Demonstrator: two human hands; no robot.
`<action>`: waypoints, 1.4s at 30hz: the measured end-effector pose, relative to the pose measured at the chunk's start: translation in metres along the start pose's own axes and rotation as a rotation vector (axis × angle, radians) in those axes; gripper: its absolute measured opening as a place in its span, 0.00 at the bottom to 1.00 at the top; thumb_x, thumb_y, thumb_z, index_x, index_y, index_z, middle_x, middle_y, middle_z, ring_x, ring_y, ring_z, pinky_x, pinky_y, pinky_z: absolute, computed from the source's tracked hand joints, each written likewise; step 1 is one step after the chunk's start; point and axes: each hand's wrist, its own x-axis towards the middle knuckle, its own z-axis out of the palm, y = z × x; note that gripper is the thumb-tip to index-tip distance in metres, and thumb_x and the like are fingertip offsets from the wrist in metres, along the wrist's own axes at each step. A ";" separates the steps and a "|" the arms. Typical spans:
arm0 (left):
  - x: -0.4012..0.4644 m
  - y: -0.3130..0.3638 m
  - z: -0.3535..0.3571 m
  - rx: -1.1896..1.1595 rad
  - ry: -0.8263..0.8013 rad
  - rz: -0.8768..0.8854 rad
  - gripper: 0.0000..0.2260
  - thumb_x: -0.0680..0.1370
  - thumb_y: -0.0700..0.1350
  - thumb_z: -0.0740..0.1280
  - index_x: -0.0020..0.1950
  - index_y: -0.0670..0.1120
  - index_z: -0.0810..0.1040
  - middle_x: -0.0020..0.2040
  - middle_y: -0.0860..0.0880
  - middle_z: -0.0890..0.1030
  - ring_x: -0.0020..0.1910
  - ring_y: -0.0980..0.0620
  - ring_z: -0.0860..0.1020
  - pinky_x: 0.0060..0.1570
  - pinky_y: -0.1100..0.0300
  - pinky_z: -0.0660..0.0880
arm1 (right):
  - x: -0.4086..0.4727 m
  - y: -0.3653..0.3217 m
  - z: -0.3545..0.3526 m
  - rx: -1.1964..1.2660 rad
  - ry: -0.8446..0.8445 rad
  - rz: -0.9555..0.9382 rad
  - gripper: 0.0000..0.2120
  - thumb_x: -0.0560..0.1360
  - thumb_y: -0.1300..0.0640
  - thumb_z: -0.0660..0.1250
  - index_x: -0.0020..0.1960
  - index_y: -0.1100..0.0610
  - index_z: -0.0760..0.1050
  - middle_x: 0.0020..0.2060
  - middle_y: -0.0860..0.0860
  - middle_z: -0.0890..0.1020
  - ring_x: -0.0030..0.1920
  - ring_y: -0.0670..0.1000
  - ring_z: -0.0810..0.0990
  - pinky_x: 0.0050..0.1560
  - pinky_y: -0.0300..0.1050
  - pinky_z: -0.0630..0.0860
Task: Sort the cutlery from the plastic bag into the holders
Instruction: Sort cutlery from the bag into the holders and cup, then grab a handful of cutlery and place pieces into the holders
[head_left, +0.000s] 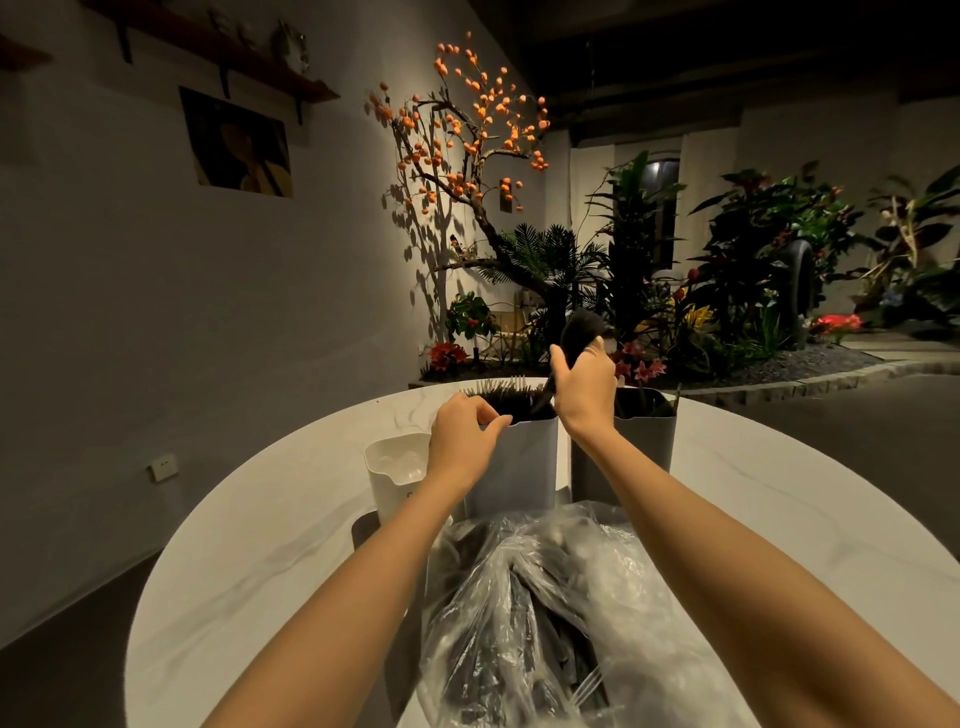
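A clear plastic bag (561, 613) full of black plastic cutlery lies on the round white table (249, 561) in front of me. Three holders stand behind it: a small white one (389, 478) at the left, a middle white one (524, 467) packed with black forks (498, 395), and a grey one (649, 431) at the right. My left hand (460, 441) pinches the middle holder's near-left rim. My right hand (584, 384) grips a bunch of black spoons (579, 330), bowls up, above the gap between the middle and right holders.
The table edge curves round at left and right, with dark floor beyond. Behind the holders lies a raised bed of plants, flowers and an orange-fruited tree (467, 130). A wall with a shelf and a picture runs along the left.
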 end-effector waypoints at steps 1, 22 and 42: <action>0.000 0.000 0.001 -0.003 0.004 -0.004 0.07 0.76 0.48 0.72 0.39 0.49 0.79 0.43 0.50 0.78 0.44 0.53 0.75 0.46 0.58 0.73 | -0.001 0.002 0.001 -0.035 -0.024 -0.020 0.17 0.80 0.53 0.62 0.60 0.67 0.70 0.51 0.61 0.79 0.50 0.60 0.80 0.48 0.53 0.77; 0.005 -0.006 0.005 -0.014 -0.012 -0.015 0.06 0.76 0.48 0.71 0.40 0.49 0.80 0.44 0.49 0.80 0.44 0.53 0.77 0.46 0.59 0.75 | -0.018 0.029 0.017 -0.514 -0.166 -0.497 0.28 0.75 0.59 0.69 0.73 0.54 0.65 0.71 0.52 0.69 0.70 0.57 0.66 0.62 0.55 0.69; -0.006 0.003 -0.008 -0.006 -0.047 0.031 0.07 0.77 0.44 0.69 0.54 0.46 0.81 0.52 0.49 0.79 0.48 0.53 0.77 0.52 0.54 0.77 | -0.027 0.022 -0.007 -0.424 -0.290 -0.470 0.14 0.80 0.56 0.59 0.65 0.56 0.74 0.62 0.51 0.78 0.66 0.52 0.71 0.66 0.48 0.61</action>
